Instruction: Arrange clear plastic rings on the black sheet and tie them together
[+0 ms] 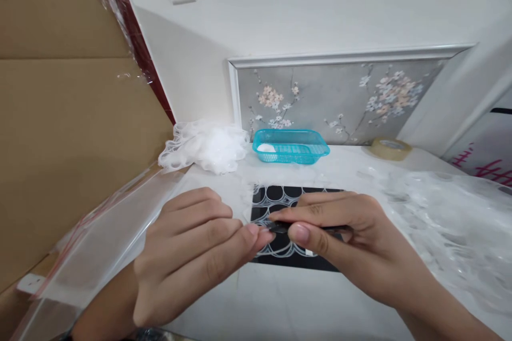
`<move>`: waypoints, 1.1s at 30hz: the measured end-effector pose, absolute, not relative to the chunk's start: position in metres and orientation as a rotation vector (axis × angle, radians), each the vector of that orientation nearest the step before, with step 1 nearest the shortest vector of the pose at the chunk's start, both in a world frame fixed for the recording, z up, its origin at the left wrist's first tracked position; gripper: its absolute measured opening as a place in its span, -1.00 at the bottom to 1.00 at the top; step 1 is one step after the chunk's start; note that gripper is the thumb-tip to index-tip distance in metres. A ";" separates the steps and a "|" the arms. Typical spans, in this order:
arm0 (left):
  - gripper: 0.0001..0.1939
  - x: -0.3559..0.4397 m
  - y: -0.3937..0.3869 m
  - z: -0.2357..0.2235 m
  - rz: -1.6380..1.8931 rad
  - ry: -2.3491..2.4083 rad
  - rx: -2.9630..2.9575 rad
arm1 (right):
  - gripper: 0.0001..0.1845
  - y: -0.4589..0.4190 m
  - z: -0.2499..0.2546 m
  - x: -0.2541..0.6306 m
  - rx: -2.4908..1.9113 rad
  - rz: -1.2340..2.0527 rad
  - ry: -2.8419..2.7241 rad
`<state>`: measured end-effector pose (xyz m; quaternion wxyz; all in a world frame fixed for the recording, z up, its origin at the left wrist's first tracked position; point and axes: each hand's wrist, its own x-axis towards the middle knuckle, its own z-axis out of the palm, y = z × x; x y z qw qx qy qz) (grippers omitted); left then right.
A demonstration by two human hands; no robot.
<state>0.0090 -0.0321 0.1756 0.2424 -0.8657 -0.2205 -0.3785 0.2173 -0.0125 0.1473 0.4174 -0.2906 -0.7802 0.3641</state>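
My right hand [340,229] grips a slim black hand tool [279,227] between thumb and fingers; the tool's exact kind is hard to make out. Its narrow end meets the fingertips of my left hand [200,248], which is closed in a pinch. A thin whitish loop [280,253] seems to run from those fingertips, though what they pinch is mostly hidden. Below both hands lies a black sheet [296,261] covered with pale ring outlines. Beyond it stands a translucent blue plastic basket [290,157] with a round white thing [266,148] inside.
White ring-like plastic pieces [208,146] are heaped at the back left. More clear pieces [448,224] spread over the right side. A tape roll [390,148] rests by the wall. Large cardboard [72,117] and a clear plastic bag [108,240] border the left.
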 end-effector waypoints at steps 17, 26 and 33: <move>-0.92 0.012 -0.032 0.175 -1.050 -0.539 -2.349 | -0.77 -0.011 0.145 0.216 -0.667 0.918 -1.981; -0.98 0.003 -0.031 0.177 -1.016 -0.514 -2.419 | -0.80 -0.012 0.148 0.219 -0.694 0.894 -1.918; -0.86 0.012 -0.031 0.184 -1.004 -0.494 -2.378 | -0.81 -0.013 0.148 0.217 -0.680 0.922 -1.932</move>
